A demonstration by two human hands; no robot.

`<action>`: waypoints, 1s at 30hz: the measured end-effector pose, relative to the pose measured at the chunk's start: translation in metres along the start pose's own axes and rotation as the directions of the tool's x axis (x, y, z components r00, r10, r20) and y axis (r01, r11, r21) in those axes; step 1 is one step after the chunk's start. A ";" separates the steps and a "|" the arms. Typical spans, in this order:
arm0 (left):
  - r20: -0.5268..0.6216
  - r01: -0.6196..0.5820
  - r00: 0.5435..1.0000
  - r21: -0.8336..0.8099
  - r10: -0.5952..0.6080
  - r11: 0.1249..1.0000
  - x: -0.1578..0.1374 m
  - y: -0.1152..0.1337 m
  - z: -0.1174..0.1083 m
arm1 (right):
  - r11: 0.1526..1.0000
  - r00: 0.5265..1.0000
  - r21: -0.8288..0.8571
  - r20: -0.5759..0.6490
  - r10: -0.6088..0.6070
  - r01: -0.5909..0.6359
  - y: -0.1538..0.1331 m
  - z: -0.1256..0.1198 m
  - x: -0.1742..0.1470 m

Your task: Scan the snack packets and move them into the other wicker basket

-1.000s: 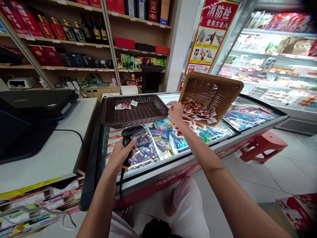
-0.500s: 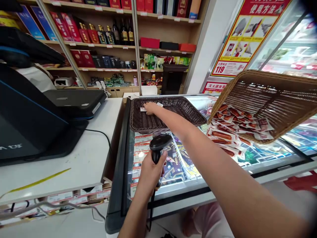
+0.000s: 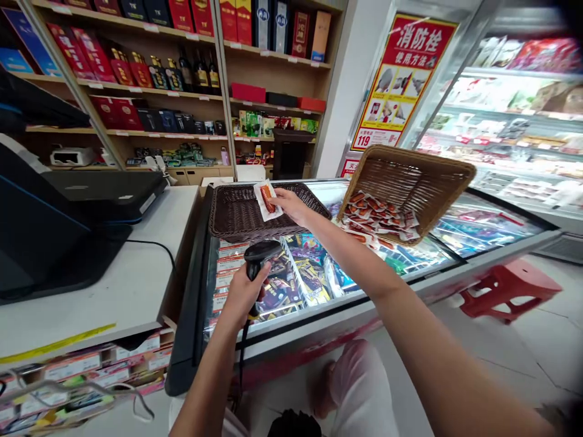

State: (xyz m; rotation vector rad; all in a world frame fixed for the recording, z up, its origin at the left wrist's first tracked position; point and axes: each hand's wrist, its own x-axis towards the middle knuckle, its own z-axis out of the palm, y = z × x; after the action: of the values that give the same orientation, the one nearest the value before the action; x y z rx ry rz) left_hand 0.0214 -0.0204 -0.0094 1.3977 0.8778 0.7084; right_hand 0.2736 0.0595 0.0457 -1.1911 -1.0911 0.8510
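Lifted packet (image 3: pixel 268 200): raised from the dark basket (image 3: pixel 230 212) since the frame half a second ago, when the right hand (image 3: pixel 291 206) covered that spot; the whole view has also swung, so both baskets sit further left in the frame.
Packets so far: one is up in the fingers, while many are left at right of centre; judging by that, the handling looks early. Whether the scanner (image 3: pixel 263 250) has read anything, I cannot tell.
Pale trousers (image 3: pixel 362 388): soft, creased cloth, bottom centre.
Left hand (image 3: pixel 243 294): lower centre, wrapped around the scanner's grip; hard black plastic, a broad rounded head, a cable hanging below.
Glass-topped chest (image 3: pixel 310 320): smooth pale rim across the middle, colourful packages under the glass.
Right hand's hold: a narrow pinch on the packet's right edge, mid-frame, keeping it tilted above the dark basket and apart from the scanner.
Packet wrap: flat, white-edged film around a reddish-brown sausage, face toward the camera.
Dark basket's weave: brown, shallow, rectangular, with a thick rim.
Tan basket (image 3: pixel 410 173): right of centre, ribbed weave, deeper, tipped toward the camera.
Packet pile (image 3: pixel 376 212): glossy, overlapping, in the tan basket's low side, with more spilling just in front.
Wooden shelves (image 3: pixel 282 110): upper left, bearing boxes and bottles.
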 end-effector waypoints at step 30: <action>0.108 -0.150 0.985 0.177 0.132 0.973 -0.083 -0.003 0.071 | 0.870 0.770 0.492 -0.565 0.296 0.026 0.057 -0.056 -0.248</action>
State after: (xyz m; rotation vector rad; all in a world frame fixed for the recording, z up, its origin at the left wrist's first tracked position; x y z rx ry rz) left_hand 0.0387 -0.1279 -0.0068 1.6594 0.7894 0.6737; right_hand 0.2603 -0.1779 -0.0603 -1.0198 -0.2121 0.6942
